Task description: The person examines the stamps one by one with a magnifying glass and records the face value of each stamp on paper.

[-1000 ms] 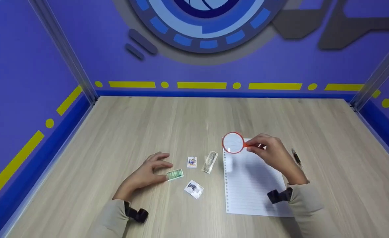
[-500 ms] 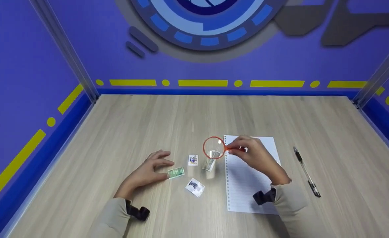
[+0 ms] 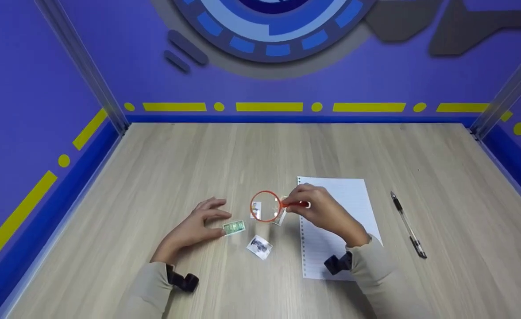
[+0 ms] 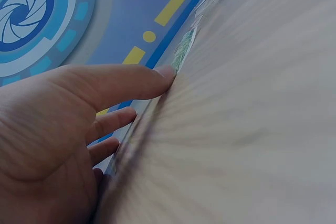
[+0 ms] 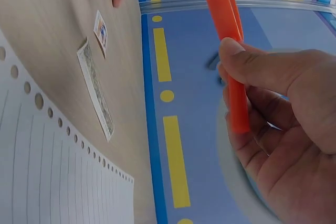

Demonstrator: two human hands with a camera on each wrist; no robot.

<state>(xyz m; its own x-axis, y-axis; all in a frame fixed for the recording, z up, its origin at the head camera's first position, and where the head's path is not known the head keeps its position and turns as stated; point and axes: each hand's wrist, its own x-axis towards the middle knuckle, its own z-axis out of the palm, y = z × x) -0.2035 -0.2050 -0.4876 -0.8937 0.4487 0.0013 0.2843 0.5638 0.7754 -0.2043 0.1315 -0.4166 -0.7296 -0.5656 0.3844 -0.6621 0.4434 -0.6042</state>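
My right hand (image 3: 320, 208) pinches the handle of an orange-red magnifying glass (image 3: 265, 191) between thumb and fingers. In the right wrist view its handle (image 5: 239, 108) shows between the fingertips. The lens is above the table, over a small stamp with a colourful figure (image 3: 255, 210) and partly over a long grey stamp (image 3: 280, 218). My left hand (image 3: 194, 227) rests on the table with fingers spread and slightly bent. Its thumb tip touches the left edge of a green stamp (image 3: 234, 227), also visible as a green stamp (image 4: 183, 50) in the left wrist view.
A white stamp with a dark picture (image 3: 259, 247) lies nearer the front. Under the right forearm is a lined, hole-punched sheet of paper (image 3: 331, 188). A black-and-clear pen (image 3: 406, 221) lies right of it. Blue-purple panels (image 3: 269, 88) enclose the wooden table.
My right hand has carried the magnifying glass leftwards, from above the paper to above the stamps. The pen is now fully in sight. My left hand stays by the green stamp.
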